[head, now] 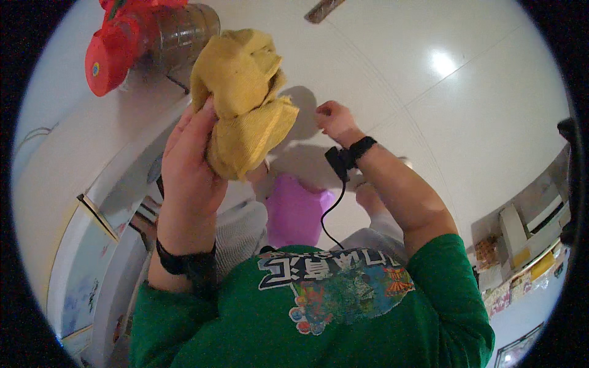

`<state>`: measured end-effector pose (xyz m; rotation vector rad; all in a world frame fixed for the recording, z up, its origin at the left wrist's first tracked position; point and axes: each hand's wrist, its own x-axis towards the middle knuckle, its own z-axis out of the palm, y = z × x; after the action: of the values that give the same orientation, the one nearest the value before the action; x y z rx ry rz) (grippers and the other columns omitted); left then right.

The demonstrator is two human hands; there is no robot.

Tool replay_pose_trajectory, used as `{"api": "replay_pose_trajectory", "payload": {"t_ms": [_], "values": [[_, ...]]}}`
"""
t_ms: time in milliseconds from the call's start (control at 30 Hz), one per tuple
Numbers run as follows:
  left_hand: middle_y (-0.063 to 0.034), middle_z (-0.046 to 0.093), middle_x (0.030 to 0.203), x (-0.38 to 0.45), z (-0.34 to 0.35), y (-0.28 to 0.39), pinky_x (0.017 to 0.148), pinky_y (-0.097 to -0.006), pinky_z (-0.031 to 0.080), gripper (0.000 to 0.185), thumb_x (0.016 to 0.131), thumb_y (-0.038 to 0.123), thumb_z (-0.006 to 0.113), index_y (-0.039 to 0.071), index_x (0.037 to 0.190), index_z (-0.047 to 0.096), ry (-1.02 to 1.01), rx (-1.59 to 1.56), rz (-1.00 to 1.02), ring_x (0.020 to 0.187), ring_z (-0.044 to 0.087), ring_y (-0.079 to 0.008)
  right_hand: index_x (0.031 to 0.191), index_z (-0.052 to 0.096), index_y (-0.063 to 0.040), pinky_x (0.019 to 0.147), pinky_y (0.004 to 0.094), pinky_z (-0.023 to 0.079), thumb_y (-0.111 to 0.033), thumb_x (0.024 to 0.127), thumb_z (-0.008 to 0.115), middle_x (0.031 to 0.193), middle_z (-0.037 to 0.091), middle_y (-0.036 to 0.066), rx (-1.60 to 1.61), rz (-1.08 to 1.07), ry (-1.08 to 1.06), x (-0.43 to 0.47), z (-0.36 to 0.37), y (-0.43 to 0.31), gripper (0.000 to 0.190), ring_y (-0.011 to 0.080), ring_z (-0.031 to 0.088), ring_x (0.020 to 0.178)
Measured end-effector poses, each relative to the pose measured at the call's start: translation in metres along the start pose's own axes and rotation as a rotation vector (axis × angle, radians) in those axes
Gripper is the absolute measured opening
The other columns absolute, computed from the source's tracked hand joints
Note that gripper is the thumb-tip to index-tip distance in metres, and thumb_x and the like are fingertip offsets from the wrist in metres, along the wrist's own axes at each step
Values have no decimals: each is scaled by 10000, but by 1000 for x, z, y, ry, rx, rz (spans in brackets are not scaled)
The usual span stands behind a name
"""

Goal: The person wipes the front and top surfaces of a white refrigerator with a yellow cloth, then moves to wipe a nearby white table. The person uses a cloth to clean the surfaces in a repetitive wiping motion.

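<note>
A bundled yellow cloth [244,101] is gripped in my left hand [191,156], held up at the left of centre, with the thumb pressed on its near side. Some of the fingers are hidden behind it. To the right of the cloth, apart from it, my right hand [337,120] hangs over the floor with its fingers curled in; I see nothing in it. A black strap with a small device [339,162] and a cable is on the right wrist. Below the hands, a purple plastic object [297,209] is between my legs.
A large clear container [188,37] with a red lid [103,62] stands at the upper left, beside a pale cabinet [78,271]. Light floor tiles [414,78] spread ahead, with a brown object [322,10] at the top. Shelving [524,234] lines the right side.
</note>
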<state>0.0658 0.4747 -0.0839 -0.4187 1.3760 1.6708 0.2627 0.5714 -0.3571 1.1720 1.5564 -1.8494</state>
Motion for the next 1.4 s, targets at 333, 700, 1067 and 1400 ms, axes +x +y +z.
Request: {"api": "replay_pose_trajectory", "payload": {"t_ms": [333, 700, 1067, 1400], "values": [[-92, 654, 1212, -11, -41, -36, 926, -322, 530, 381, 1025, 242, 573, -14, 1307, 554, 121, 208, -77, 1079, 657, -191, 959, 688, -44, 772, 493, 544, -231, 837, 629, 909, 704, 204, -455, -76, -504, -176, 127, 76, 231, 413, 674, 889], [-96, 634, 1276, -60, -82, -72, 983, -320, 511, 383, 1037, 219, 568, -18, 1337, 547, 376, 190, -408, 1134, 639, -191, 1145, 690, -53, 919, 443, 516, -319, 809, 692, 1159, 697, 161, -606, 336, -1203, -226, 251, 136, 428, 337, 656, 1045], [-100, 622, 1300, -76, -114, -93, 1019, -328, 491, 382, 1050, 190, 533, -14, 1373, 527, 263, 155, -402, 1177, 611, -198, 1249, 595, -12, 953, 467, 514, -274, 758, 687, 1179, 660, 237, -462, 337, -765, -257, 198, 108, 564, 389, 634, 1114], [-51, 618, 1281, -112, -109, -88, 1005, -292, 465, 385, 1047, 171, 521, 5, 1393, 528, 128, 410, -382, 1151, 594, -148, 1071, 675, -59, 814, 414, 577, -114, 894, 575, 1085, 696, 143, -1016, -8, -240, -202, 90, 19, 210, 281, 696, 1001]]}}
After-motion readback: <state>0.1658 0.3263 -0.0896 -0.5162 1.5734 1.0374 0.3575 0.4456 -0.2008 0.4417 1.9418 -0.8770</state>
